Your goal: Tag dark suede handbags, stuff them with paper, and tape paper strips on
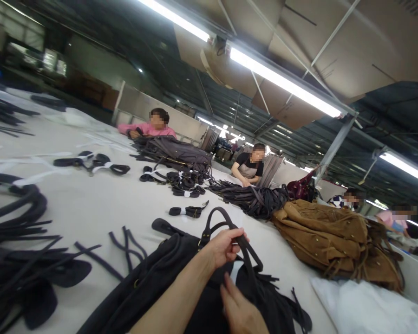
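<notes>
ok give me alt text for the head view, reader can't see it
The left hand holds the handle of a black bag on a table; the right hand touches the bag. Bundled straps, a brown heap and people are beyond.

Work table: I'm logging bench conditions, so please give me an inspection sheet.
Surface: pale, smooth table, largely covered.
Job's things: black fabric bag with a curved black handle.
Clutter: black strap bundles with white wraps, heaped brown bags, crumpled white sheeting.
Left hand: holding the handle.
Right hand: against the bag, fingers extended.
Cables: only a thin, cord-like strand hanging by a white tube lamp.
Surroundings: co-workers beyond the table.
</notes>
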{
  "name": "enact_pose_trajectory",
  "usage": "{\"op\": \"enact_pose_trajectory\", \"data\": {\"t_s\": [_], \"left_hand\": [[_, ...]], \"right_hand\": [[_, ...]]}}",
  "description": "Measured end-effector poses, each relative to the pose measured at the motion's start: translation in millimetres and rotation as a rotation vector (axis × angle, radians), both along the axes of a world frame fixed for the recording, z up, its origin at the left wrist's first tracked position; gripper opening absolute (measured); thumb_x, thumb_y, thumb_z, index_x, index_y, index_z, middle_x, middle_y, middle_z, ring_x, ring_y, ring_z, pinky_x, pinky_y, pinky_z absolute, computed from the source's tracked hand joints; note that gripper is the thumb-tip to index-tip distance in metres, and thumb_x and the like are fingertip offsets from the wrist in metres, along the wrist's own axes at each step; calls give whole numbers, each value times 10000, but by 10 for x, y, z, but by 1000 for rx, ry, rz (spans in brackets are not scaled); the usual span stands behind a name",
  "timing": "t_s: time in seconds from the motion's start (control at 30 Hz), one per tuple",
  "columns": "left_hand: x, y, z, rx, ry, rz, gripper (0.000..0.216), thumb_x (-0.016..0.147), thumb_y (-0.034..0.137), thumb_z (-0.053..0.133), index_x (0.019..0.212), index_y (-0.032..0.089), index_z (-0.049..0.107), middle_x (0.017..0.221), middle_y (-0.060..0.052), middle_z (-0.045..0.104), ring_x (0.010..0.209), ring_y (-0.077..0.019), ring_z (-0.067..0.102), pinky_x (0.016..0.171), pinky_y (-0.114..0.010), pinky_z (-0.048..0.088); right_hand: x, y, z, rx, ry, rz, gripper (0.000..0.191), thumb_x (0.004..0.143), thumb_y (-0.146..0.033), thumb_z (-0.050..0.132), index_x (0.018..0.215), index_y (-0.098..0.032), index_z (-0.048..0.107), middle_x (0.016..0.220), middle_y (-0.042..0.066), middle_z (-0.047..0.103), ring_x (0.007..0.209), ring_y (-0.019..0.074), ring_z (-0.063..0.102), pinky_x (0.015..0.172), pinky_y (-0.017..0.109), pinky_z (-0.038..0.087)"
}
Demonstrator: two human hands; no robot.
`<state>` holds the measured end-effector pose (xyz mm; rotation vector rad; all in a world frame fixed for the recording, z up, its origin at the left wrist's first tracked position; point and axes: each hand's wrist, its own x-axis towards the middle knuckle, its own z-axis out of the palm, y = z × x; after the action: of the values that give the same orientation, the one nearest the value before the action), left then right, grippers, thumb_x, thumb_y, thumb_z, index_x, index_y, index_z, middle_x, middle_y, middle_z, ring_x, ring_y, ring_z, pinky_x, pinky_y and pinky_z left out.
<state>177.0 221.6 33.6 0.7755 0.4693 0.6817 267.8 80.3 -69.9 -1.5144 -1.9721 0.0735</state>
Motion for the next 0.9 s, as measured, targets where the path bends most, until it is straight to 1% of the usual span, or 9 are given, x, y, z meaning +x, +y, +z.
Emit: {"op": "enact_pose_trajectory", "data": {"t_s": [0.1,0.23,0.33,0.47,0.53,0.6,0.7,0.8,0.9], "left_hand": [[-54,39,-24,78,77,121,99,719,176,685,651,115,646,621,-17,628,483,-76,469,375,-161,240],[-88,74,-75,121,117,193,75,679,138,686,619,138,642,614,-3,628,571,-115,526,465,-193,333],[-52,71,-122,110,94,113,93,693,184,681,638,121,639,612,-49,644,568,-168,572,502,-249,403],[24,59,-158,102,-5,94,137,735,247,665,745,116,626,793,-112,711,638,-183,627,534,-260,455],[53,54,-163,102,-56,114,160,714,231,688,793,134,589,888,-119,720,662,-169,639,538,-241,459],[74,47,-168,100,-104,133,240,688,204,707,849,162,534,946,-117,718,745,-181,665,579,-233,478],[89,32,-182,102,-149,167,370,677,194,710,948,199,459,950,-94,712,823,-191,678,605,-229,490],[73,17,-198,131,-158,159,458,659,225,726,1015,206,438,871,-63,699,717,-176,672,551,-225,476],[39,13,-208,184,-171,120,447,626,235,734,972,204,453,820,-39,679,694,-167,664,583,-241,490]], "right_hand": [[110,435,57,46,-229,-81,733,735,25,375,1431,-204,352,1482,95,346,1317,334,408,1062,525,409],[152,593,43,130,-342,-179,753,773,42,321,1466,-237,221,1506,81,294,1356,315,348,1099,546,353],[124,495,98,179,-324,-81,781,778,43,315,1476,-255,128,1531,49,241,1387,284,288,1121,515,337],[68,343,263,197,-232,122,633,851,-22,324,1449,-227,304,1467,93,397,1309,258,444,1047,421,461],[17,305,357,182,-91,155,518,895,-88,332,1377,-235,454,1377,99,528,1229,250,540,991,402,512],[-56,309,467,111,182,76,379,942,-195,339,1248,-232,559,1217,99,652,1099,239,635,886,384,576],[-168,399,676,10,728,-103,272,951,-405,403,1082,-203,531,937,75,716,824,211,715,673,338,622],[-223,545,899,-21,1107,-136,466,851,-478,585,1177,-203,396,811,31,712,680,188,712,581,298,606],[-217,668,1059,-43,1217,-140,823,719,-470,736,1325,-220,239,732,-17,699,623,177,703,518,251,579]]}}
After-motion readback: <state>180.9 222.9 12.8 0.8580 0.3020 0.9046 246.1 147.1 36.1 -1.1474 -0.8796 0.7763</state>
